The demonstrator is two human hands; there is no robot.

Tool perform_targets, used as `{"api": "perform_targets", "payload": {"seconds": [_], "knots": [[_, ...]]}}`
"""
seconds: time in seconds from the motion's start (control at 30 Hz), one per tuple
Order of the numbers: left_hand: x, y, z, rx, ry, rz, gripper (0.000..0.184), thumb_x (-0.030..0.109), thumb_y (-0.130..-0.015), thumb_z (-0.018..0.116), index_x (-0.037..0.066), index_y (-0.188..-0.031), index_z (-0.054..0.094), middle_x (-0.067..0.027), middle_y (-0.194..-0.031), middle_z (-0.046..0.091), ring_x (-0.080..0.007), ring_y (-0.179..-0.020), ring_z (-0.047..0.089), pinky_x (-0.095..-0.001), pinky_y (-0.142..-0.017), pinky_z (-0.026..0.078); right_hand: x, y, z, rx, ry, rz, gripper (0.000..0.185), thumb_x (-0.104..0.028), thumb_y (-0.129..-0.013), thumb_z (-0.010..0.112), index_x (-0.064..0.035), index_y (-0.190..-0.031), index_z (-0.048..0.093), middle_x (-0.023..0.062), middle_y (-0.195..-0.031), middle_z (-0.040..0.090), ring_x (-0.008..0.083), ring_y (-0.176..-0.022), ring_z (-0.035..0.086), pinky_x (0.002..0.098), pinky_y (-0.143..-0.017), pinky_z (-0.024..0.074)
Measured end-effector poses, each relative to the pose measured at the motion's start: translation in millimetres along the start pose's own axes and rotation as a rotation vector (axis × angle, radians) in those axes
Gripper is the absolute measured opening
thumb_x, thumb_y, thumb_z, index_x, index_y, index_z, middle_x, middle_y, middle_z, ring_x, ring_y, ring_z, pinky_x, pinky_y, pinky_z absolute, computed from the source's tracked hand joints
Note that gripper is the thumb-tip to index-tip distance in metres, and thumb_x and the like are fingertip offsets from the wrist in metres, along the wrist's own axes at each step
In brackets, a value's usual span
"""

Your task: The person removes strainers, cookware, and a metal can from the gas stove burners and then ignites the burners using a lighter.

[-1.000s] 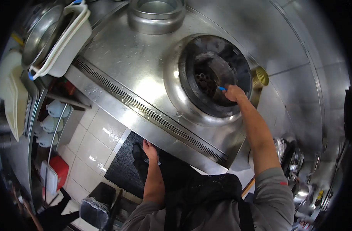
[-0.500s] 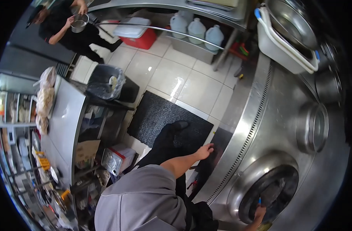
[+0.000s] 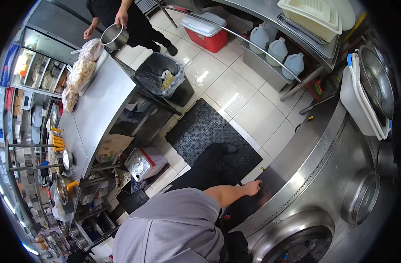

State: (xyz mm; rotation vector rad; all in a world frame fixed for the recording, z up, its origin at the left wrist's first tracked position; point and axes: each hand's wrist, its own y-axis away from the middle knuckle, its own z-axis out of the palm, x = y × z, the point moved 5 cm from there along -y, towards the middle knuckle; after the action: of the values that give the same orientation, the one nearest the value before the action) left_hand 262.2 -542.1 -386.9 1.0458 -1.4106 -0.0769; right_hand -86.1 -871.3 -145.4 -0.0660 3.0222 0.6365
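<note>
The blue-tipped tool (image 3: pixel 286 256) shows at the wok burner (image 3: pixel 270 235)'s dark middle, and might slip in if the right hand, out of view, grips loosely, while the left hand (image 3: pixel 253 187) curls before the burner, holding what I cannot tell, and no writing is readable.

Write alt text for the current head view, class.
A person's left hand is at the front panel of a steel stove; a partly blue tool shows at its round burner. Across the tiled floor, another person's hand holds a metal pot.
</note>
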Motion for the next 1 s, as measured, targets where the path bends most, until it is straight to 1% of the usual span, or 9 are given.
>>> {"api": "perform_targets", "payload": {"seconds": [0.23,0.33,0.47,0.63,0.87,1.0], "knots": [[0.5,-1.3,4.8,-0.032,0.005,-0.019,0.051,0.02,-0.09,0.053,0.005,-0.138,0.046,-0.0252,-0.118,0.064,-0.041,-0.111,0.061,-0.0472,-0.097,0.048,-42.2,-16.8,4.4,0.002,0.008,-0.08,0.039,-0.024,-0.092,0.052,0.0014,-0.118,0.063,0.024,-0.11,0.068,0.0378,-0.103,0.065,0.0456,-0.088,0.0497],[1.9,-0.9,5.6,-0.039,-0.041,-0.011,0.051,0.02,-0.09,0.053,0.005,-0.138,0.047,-0.0257,-0.119,0.063,-0.0415,-0.111,0.061,-0.0473,-0.097,0.048,-52.1,-21.4,9.8,-0.001,0.005,-0.086,0.039,-0.025,-0.092,0.051,0.0015,-0.118,0.063,0.0244,-0.109,0.068,0.038,-0.103,0.065,0.0457,-0.088,0.0497],[6.9,2.4,1.7,-0.051,-0.054,-0.008,0.051,0.02,-0.09,0.053,0.005,-0.138,0.046,-0.0264,-0.12,0.063,-0.0413,-0.112,0.06,-0.0474,-0.098,0.047,-57.6,-21.5,12.8,-0.001,0.004,-0.098,0.039,-0.026,-0.092,0.051,0.0016,-0.117,0.064,0.0248,-0.109,0.068,0.0384,-0.103,0.065,0.0458,-0.088,0.0497],[9.9,0.1,1.9,-0.073,-0.092,-0.028,0.053,0.02,-0.09,0.052,0.001,-0.139,0.043,-0.0283,-0.121,0.061,-0.0412,-0.113,0.06,-0.0466,-0.099,0.046,-66.8,-22.5,11.7,0.002,0.002,-0.12,0.04,-0.028,-0.092,0.051,0.0016,-0.115,0.064,0.0254,-0.109,0.067,0.0388,-0.104,0.065,0.046,-0.088,0.0498],[2.0,-8.8,6.7,-0.099,-0.117,-0.06,0.054,0.02,-0.091,0.053,0.001,-0.139,0.042,-0.0279,-0.123,0.061,-0.0408,-0.115,0.059,-0.046,-0.099,0.047,-73.6,-23.3,12.3,0.001,0.014,-0.137,0.041,-0.03,-0.093,0.05,0.0018,-0.114,0.065,0.0262,-0.109,0.067,0.0394,-0.104,0.064,0.0462,-0.088,0.0498],[-0.9,-11.2,8.2,-0.08,-0.117,-0.05,0.053,0.02,-0.091,0.053,0.0,-0.139,0.043,-0.0278,-0.122,0.061,-0.0407,-0.115,0.059,-0.0459,-0.099,0.047,-80.2,-23.5,12.3,-0.002,0.015,-0.152,0.041,-0.031,-0.093,0.05,0.0018,-0.113,0.066,0.0266,-0.109,0.067,0.0397,-0.104,0.064,0.0463,-0.088,0.0499]]}}
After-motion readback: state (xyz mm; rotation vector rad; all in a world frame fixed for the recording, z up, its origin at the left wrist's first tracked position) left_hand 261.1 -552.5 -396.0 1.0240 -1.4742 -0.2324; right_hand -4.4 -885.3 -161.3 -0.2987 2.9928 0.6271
